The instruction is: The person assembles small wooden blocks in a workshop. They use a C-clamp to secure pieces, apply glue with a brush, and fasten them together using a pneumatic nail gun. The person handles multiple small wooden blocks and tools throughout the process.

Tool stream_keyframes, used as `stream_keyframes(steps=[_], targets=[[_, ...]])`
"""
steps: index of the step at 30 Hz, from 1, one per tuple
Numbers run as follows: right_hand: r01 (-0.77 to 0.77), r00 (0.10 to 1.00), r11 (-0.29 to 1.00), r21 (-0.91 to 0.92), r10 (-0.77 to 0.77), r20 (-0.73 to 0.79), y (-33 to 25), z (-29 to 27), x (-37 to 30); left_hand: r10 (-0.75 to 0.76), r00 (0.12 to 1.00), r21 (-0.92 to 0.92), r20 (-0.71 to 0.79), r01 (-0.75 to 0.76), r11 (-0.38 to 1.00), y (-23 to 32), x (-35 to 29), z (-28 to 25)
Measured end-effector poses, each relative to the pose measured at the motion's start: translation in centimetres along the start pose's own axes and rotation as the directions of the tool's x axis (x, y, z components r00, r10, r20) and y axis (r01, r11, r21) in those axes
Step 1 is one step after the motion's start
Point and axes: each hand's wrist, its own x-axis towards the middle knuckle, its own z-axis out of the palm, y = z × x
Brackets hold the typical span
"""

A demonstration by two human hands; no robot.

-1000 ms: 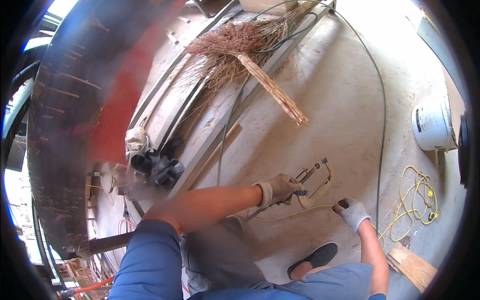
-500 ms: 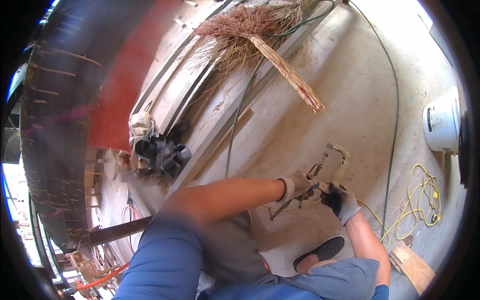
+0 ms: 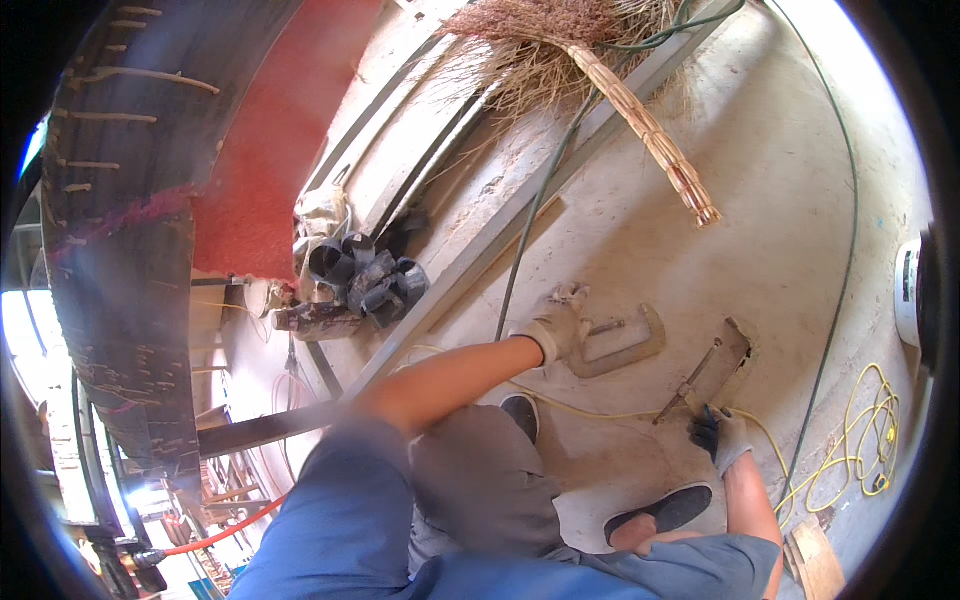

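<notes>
While the gloved left hand (image 3: 556, 325) lies with fingers spread on the end of a metal clamp (image 3: 622, 345) on the concrete floor (image 3: 760, 270), the gloved right hand (image 3: 722, 437) is closed around a second clamp (image 3: 712, 368), just beside the first. A yellow cord (image 3: 870, 440) lies near the right hand, and a broom (image 3: 600, 70) well apart.

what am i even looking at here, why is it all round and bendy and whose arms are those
The picture comes from a wide fisheye camera worn on a person's head, looking down, so straight edges bend. The arms are that person's own, both in work gloves. The left hand rests on a metal C-clamp lying on the dusty concrete floor. The right hand grips the end of a second clamp. Around them lie a straw broom, a green hose, a yellow cord, and a white bucket.
</notes>
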Motion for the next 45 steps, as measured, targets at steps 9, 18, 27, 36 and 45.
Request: stream_keyframes(steps=[9,18,27,36,45], targets=[[0.034,0.990,0.863,-0.504,-0.099,-0.103,-0.4,-0.2,0.4,-0.340,0.928,0.222,-0.154,0.368,0.903,-6.2,-0.8,1.1],[-0.043,0.997,0.719,-0.693,-0.016,-0.078,-2.1,2.8,-4.1,-0.604,0.790,-0.073,-0.103,0.599,0.797,-14.6,5.5,1.6],[0.279,0.954,0.693,-0.664,-0.279,0.109,-3.3,5.4,-8.4,-0.303,0.949,0.141,-0.082,0.312,0.940,-6.5,2.2,-0.5],[0.474,-0.017,-0.606,-0.639,-0.731,0.682,-11.4,12.6,-15.9,0.569,0.771,-0.045,0.287,-0.582,0.812,11.9,-0.2,-8.0],[0.122,0.881,0.032,-0.992,-0.463,0.093,-3.4,3.3,-15.6,0.655,0.612,0.061,0.443,-0.750,0.659,23.2,0.5,-4.9]])
